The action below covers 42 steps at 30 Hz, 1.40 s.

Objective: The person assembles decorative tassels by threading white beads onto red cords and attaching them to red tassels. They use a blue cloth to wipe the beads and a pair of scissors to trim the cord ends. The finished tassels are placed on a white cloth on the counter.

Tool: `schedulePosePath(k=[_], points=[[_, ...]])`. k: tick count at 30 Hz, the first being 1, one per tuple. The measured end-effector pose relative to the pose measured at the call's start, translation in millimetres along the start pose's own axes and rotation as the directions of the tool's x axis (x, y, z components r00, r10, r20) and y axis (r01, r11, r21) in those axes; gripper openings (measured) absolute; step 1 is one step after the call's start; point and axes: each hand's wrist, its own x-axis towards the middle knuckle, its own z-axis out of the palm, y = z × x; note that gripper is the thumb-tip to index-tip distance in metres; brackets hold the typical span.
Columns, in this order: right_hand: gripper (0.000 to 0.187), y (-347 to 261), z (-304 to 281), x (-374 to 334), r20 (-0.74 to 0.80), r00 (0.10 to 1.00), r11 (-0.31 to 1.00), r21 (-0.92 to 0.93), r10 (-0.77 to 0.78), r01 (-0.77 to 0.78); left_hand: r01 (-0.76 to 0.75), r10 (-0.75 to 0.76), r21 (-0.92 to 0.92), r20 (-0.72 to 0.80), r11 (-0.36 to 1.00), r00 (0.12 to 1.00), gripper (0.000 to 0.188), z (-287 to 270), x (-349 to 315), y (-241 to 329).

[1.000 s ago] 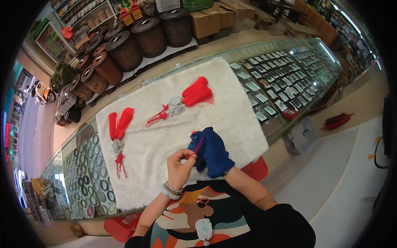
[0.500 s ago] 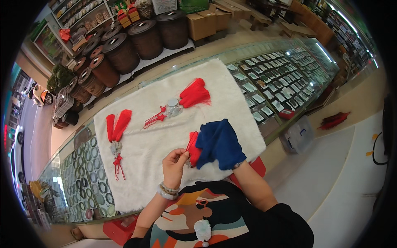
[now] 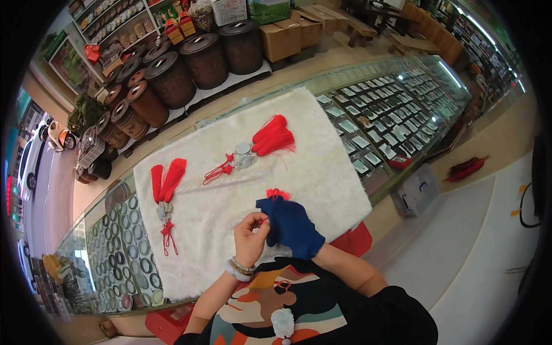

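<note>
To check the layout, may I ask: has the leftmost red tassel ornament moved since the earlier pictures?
No: the leftmost red tassel ornament lies in the same place on the white cloth.

Glass tabletop: display-case construction, running obliquely across the shop, with a lit strip near its far right end. Beyond it, tan floor and a low white-topped platform bearing lidded dark-brown barrels. Stocked shelving unit behind, upper left. Cardboard cartons stand right of the barrels; wooden benches farther right. Fluorescent tubes lit, upper right. Left side open to a street; scooter and white car observed outside.
</note>
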Motion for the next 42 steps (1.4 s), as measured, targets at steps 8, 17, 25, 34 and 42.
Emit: schedulePosePath(k=[8, 17, 25, 34, 42], points=[[0.034, 46, -8, 9, -0.100, 0.977, 0.948, 0.277, 0.190, -0.156, 0.082, -0.074, -0.119, 0.067, 0.990, 0.995, 0.010, 4, 4, 13], [0.016, 26, -56, 21, -0.167, 0.970, 0.984, 0.064, 0.176, -0.167, 0.047, -0.061, -0.188, -0.068, 0.981, 0.996, 0.015, -3, 8, 23], [0.045, -14, -7, 1, 0.055, 0.996, 0.993, -0.095, -0.068, 0.073, 0.029, -0.026, -0.261, 0.017, 0.965, 1.000, 0.021, -6, 14, 14], [0.054, 6, -5, 2, 0.100, 0.993, 0.978, 0.196, 0.055, -0.074, -0.021, 0.026, -0.196, 0.023, 0.980, 0.999, 0.017, -3, 12, 14], [0.045, 25, -22, 20, -0.166, 0.986, 0.970, -0.235, 0.024, -0.063, 0.001, 0.019, -0.201, 0.100, 0.980, 0.995, 0.016, -2, 6, 15]])
